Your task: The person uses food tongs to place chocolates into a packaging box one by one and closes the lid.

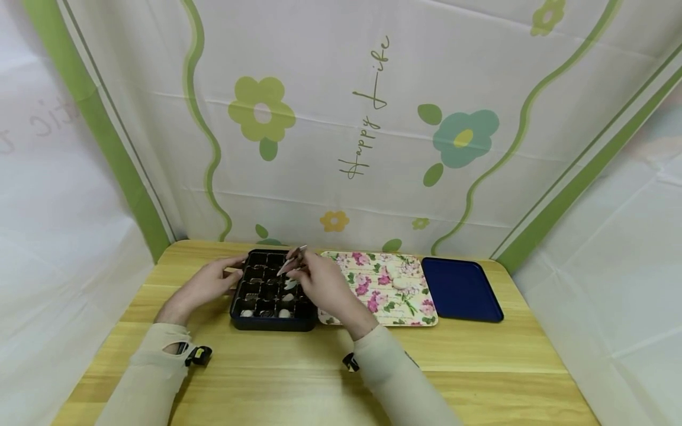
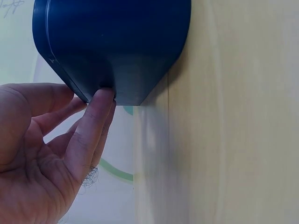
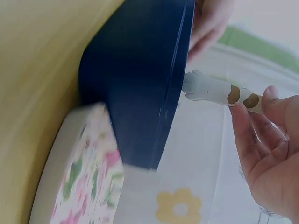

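Note:
A dark blue box (image 1: pixel 273 324) with black compartments stands on the table, several pale roundish pieces in its near cells. At its left wall is my left hand (image 1: pixel 209 279); in the left wrist view the fingers (image 2: pixel 96 109) rest extended against the wall near the rim. My right hand (image 1: pixel 327 285), over the box's right side, pinches slim tongs (image 1: pixel 292 260) between thumb and fingers. Seen in the right wrist view, the tongs (image 3: pixel 217 91) are white with brown patches and a cat-paw tip, which stands right at the box's rim. The box's inside is hidden there.
Right of the box lies a flower-printed tray (image 1: pixel 367 296) with a few pale pieces on it. Beyond it is a shallow dark blue lid (image 1: pixel 462 290). A printed curtain (image 1: pixel 330 142) rises behind the wooden table (image 1: pixel 277 378).

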Demonstrator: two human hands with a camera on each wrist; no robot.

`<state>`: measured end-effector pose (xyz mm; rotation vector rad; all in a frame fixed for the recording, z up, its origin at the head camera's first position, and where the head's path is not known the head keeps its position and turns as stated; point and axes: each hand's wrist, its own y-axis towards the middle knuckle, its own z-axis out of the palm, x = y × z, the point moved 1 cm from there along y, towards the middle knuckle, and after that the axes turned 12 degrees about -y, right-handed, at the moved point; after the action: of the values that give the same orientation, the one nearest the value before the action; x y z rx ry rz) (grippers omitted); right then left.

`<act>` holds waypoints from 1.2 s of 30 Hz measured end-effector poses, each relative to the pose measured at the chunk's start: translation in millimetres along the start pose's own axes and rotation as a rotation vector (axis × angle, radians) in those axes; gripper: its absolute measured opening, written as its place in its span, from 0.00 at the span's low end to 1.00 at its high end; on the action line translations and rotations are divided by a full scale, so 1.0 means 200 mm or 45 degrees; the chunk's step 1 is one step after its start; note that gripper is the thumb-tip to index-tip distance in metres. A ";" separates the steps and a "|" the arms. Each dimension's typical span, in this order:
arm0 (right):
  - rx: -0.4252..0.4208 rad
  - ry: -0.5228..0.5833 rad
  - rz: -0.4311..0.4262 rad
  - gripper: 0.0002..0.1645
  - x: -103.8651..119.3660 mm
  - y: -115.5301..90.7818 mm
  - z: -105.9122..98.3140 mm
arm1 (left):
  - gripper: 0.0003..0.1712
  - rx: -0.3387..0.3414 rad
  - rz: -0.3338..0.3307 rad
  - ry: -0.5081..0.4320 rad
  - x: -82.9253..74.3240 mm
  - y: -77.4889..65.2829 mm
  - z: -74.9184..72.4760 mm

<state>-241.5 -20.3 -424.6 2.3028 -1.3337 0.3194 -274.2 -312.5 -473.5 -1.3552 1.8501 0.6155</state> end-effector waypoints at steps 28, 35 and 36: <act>-0.220 -0.061 0.467 0.17 -0.73 -0.26 -0.38 | 0.33 0.026 -0.041 -0.040 -0.01 -0.01 0.00; -0.221 -0.177 0.501 0.19 -0.85 -0.32 -0.41 | 0.33 0.022 -0.042 -0.033 -0.01 -0.01 0.00; -0.214 -0.195 0.506 0.19 -0.87 -0.33 -0.41 | 0.33 0.025 -0.043 -0.036 -0.01 -0.01 0.00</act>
<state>-270.1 180.2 -442.6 1.9478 -1.8227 0.1487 -272.6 -311.5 -471.2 -1.3555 1.8031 0.5950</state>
